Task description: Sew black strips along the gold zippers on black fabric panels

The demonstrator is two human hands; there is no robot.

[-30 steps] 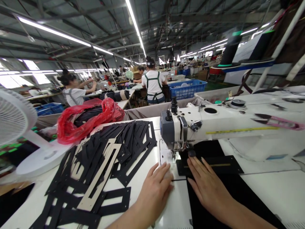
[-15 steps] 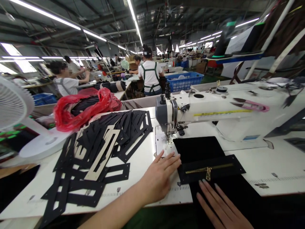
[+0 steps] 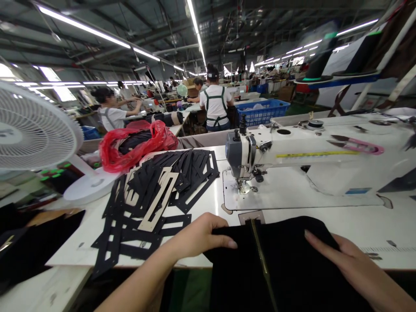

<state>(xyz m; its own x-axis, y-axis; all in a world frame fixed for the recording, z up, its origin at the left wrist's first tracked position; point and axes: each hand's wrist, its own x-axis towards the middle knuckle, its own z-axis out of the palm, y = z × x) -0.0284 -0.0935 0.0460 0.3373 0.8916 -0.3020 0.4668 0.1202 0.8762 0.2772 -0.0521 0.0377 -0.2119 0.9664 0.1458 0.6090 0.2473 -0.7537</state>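
A black fabric piece (image 3: 292,260) with a gold zipper (image 3: 260,251) running down it hangs over the table's front edge. My left hand (image 3: 208,236) pinches its upper left corner, thumb on top and fingers underneath. At its right side my right hand (image 3: 341,253) grips the cloth, thumb on top and the other fingers partly hidden behind. Just beyond the cloth stands a white sewing machine (image 3: 292,147), its needle area (image 3: 243,186) bare of fabric. Flat black frame-shaped pieces (image 3: 139,242) lie in a pile to the left, with a beige one (image 3: 159,201) on top.
A white fan (image 3: 91,182) and a red plastic bag (image 3: 110,151) stand at the left. Pink snips (image 3: 367,146) rest on the machine. Beyond are a blue basket (image 3: 260,113) and people working, one in a green-strapped apron (image 3: 216,104).
The black fabric has come away from the needle area toward me and turned, so its zipper now runs lengthwise. Both hands, flat before, now grip its sides. The view has shifted left.
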